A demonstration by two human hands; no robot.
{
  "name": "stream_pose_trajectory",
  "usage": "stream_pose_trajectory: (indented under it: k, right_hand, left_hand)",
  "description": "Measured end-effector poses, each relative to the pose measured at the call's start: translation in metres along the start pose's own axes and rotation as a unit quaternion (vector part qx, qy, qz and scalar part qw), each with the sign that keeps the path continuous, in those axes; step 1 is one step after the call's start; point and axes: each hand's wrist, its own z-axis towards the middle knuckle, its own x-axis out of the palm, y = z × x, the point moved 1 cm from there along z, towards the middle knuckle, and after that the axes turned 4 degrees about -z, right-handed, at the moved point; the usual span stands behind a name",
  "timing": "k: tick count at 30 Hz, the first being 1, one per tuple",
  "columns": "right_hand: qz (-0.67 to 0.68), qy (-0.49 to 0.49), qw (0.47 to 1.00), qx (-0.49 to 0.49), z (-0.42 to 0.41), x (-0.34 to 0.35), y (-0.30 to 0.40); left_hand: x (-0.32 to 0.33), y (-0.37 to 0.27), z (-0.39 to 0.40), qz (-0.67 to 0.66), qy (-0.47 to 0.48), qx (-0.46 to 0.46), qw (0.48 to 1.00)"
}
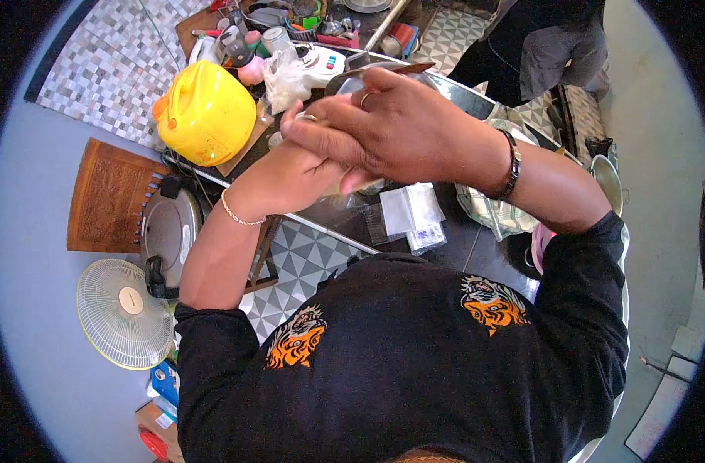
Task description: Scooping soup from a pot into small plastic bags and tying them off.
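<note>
Both hands are raised together above the dark tiled counter [462,246]. My right hand [416,130], with a ring and a dark bracelet, lies over my left hand [306,176], its fingers crossing the left fingers. A thin chain bracelet circles the left wrist. A pale edge shows beneath the hands, but what it belongs to is hidden. The overlap also hides most of the left palm and fingers. Below them on the counter lie clear plastic packets [411,211], one bearing print. A checked cloth [491,214] sits under the right forearm.
A yellow plastic jerrycan [208,113] stands at the left, near a knotted plastic bag [286,78] and a white kitchen scale [323,66]. A fan [127,312] and a carved wooden panel [106,197] are farther left. Another person [537,52] is at the upper right.
</note>
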Motion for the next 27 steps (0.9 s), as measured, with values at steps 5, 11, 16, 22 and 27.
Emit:
stream_pose_trajectory:
  k: [5, 11, 16, 22, 27]
  right_hand:
    - [0.030, 0.123, 0.992, -0.019, -0.020, 0.001, -0.012]
    - [0.220, 0.112, 0.969, 0.016, -0.039, -0.008, -0.020]
    - [0.970, -0.042, 0.210, 0.115, -0.054, 0.002, 0.085]
    - [0.997, 0.041, 0.002, -0.058, -0.077, 0.129, 0.084]
    - [0.785, 0.204, 0.584, 0.007, -0.074, 0.128, 0.014]
  left_hand:
    - [0.006, -0.019, 0.007, -0.081, 0.022, -0.003, 0.996]
    - [-0.013, -0.035, 0.007, 0.158, -0.112, 0.085, 0.978]
    - [0.002, -0.062, 0.029, 0.349, -0.244, 0.178, 0.887]
    - [0.012, -0.061, 0.038, 0.054, -0.059, 0.256, 0.963]
    - [0.053, -0.008, 0.002, -0.090, -0.031, 0.159, 0.983]
